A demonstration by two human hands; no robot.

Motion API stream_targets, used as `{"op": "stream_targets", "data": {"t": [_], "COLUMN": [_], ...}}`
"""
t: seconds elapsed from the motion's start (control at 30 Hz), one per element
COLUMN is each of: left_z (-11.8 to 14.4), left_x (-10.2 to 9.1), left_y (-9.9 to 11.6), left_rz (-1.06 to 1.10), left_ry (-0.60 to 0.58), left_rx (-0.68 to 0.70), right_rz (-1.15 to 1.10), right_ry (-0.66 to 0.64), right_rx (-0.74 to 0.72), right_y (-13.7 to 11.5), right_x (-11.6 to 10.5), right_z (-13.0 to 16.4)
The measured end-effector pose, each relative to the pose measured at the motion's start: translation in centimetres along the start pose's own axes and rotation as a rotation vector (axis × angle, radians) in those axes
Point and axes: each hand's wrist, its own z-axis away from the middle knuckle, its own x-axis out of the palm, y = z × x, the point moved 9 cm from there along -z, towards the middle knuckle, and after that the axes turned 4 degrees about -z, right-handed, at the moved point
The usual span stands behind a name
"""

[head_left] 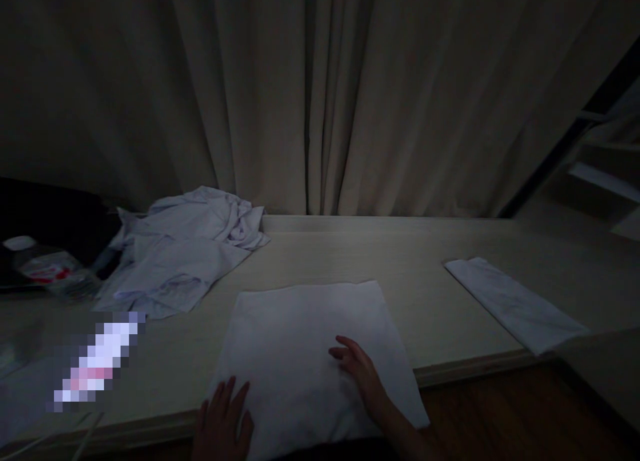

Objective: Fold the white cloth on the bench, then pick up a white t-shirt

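Note:
A white cloth [310,341] lies spread flat at the near edge of the pale table [430,267], its front hanging slightly over the edge. My left hand [225,421] rests flat on the cloth's near left corner with the fingers apart. My right hand [363,374] lies palm down on the cloth's right half, fingers spread and pointing left. Neither hand holds anything.
A crumpled pile of white cloths [185,254] lies at the back left. A narrow folded white cloth [515,304] lies at the right. A plastic bottle [45,267] lies at the far left. Curtains [310,94] hang behind the table. The room is dim.

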Motion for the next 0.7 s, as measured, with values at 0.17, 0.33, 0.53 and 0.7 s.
{"op": "stream_targets", "data": {"t": [0.17,0.33,0.53,0.7], "left_z": [0.0,-0.1,-0.2,-0.2], "left_x": [-0.1,-0.6,-0.8,-1.1], "left_y": [0.0,0.1,0.3,0.8], "left_rz": [0.032,0.036,0.005,-0.021], "left_ry": [-0.029,-0.031,-0.016,0.002], "left_rx": [-0.023,-0.025,-0.015,0.013], "right_rz": [-0.751,-0.722,-0.652,-0.842], "right_ry": [-0.39,-0.403,-0.348,-0.289], "right_rx": [0.183,0.19,0.17,0.267], "right_y": [-2.5,-2.4,-1.6,-0.7], "right_x": [3.8,3.7,2.8,2.7], "right_z": [1.8,2.5,2.4,2.6]}}
